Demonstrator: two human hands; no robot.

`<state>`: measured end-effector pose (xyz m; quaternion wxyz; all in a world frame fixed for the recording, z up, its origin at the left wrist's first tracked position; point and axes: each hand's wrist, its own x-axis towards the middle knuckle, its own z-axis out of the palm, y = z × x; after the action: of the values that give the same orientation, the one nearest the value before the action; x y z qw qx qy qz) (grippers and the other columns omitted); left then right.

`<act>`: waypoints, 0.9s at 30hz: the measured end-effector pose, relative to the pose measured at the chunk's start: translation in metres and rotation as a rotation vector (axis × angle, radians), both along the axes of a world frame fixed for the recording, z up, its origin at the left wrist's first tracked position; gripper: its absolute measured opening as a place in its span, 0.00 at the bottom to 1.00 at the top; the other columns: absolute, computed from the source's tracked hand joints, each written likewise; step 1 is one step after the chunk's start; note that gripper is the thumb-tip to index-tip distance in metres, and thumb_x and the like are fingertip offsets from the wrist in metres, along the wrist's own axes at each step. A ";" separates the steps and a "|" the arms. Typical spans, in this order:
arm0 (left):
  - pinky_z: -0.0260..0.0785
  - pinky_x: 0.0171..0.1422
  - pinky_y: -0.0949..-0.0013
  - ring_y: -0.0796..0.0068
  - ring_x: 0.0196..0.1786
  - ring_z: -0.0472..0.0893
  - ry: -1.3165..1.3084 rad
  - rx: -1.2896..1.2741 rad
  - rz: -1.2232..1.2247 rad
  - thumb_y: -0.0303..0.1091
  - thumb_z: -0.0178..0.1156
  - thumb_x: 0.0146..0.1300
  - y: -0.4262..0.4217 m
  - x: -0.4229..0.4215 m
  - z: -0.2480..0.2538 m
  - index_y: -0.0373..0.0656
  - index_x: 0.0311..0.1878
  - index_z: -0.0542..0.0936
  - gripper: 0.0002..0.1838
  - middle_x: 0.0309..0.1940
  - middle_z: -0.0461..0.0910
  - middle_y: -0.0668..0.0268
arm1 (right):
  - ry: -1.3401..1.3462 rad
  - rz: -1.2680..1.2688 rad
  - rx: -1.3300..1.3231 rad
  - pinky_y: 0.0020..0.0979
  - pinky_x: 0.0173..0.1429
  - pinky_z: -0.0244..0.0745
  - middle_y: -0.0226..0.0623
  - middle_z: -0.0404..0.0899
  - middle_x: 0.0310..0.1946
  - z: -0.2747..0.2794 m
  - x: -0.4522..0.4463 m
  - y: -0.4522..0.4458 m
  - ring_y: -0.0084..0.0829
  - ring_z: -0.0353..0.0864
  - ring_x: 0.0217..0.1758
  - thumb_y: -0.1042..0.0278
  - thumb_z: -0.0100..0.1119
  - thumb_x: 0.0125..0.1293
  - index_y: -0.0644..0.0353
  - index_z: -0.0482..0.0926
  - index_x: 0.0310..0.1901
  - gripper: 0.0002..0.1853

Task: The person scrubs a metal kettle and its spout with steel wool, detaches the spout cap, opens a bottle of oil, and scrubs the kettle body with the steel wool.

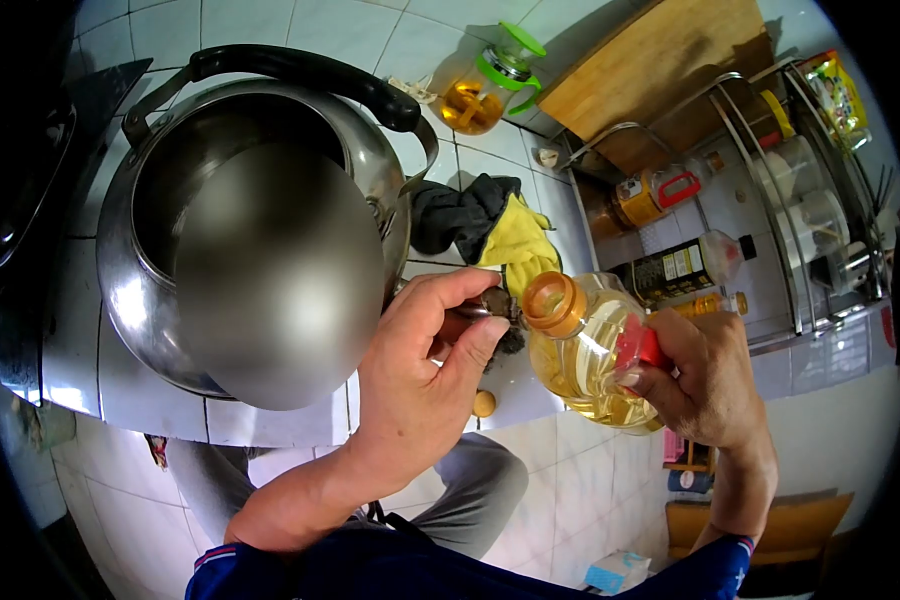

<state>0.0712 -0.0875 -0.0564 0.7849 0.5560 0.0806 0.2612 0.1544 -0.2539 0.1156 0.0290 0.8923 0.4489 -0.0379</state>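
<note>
My right hand (705, 380) is wrapped round the red handle of a clear bottle (595, 365) of yellow liquid, tilted with its orange-brown open neck toward my left hand. Thumb and forefinger of my left hand (430, 365) pinch a small dark rounded piece (497, 302) beside that neck. A dark fuzzy item (508, 341) shows just below the fingertips. Left of my left hand stands a large metal kettle (130, 290) with a black handle, its mouth uncovered and partly hidden by a blurred patch. A small round tan cap (484, 404) lies near the counter edge.
Behind my hands a black and yellow cloth (515, 235) lies on the tiled counter (270, 418). Further back stand a green-lidded glass jug (475, 95) and a wooden board (660, 75). A metal rack (805, 230) with bottles is at the right.
</note>
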 end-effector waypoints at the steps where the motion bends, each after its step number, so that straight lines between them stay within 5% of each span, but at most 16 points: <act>1: 0.75 0.41 0.75 0.80 0.36 0.81 0.002 -0.005 0.001 0.24 0.66 0.66 0.000 0.000 0.000 0.36 0.56 0.79 0.16 0.43 0.80 0.63 | 0.000 0.000 -0.007 0.38 0.26 0.70 0.39 0.73 0.15 0.001 0.000 0.001 0.40 0.78 0.19 0.48 0.72 0.60 0.60 0.79 0.32 0.21; 21: 0.75 0.41 0.75 0.79 0.36 0.82 0.009 0.016 0.006 0.23 0.66 0.66 0.001 0.000 0.004 0.36 0.56 0.79 0.16 0.44 0.80 0.62 | -0.001 -0.023 -0.013 0.39 0.26 0.71 0.39 0.72 0.14 0.000 0.000 0.002 0.43 0.78 0.19 0.47 0.71 0.61 0.59 0.78 0.30 0.21; 27: 0.75 0.41 0.76 0.79 0.36 0.82 0.002 0.016 0.006 0.23 0.66 0.66 0.001 0.000 0.003 0.36 0.56 0.79 0.16 0.44 0.80 0.62 | -0.026 0.043 0.025 0.34 0.22 0.66 0.35 0.69 0.12 -0.001 0.001 0.002 0.35 0.72 0.14 0.51 0.71 0.61 0.60 0.76 0.27 0.21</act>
<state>0.0711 -0.0862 -0.0537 0.7796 0.5624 0.0810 0.2634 0.1553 -0.2519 0.1146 0.0246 0.8831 0.4681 -0.0200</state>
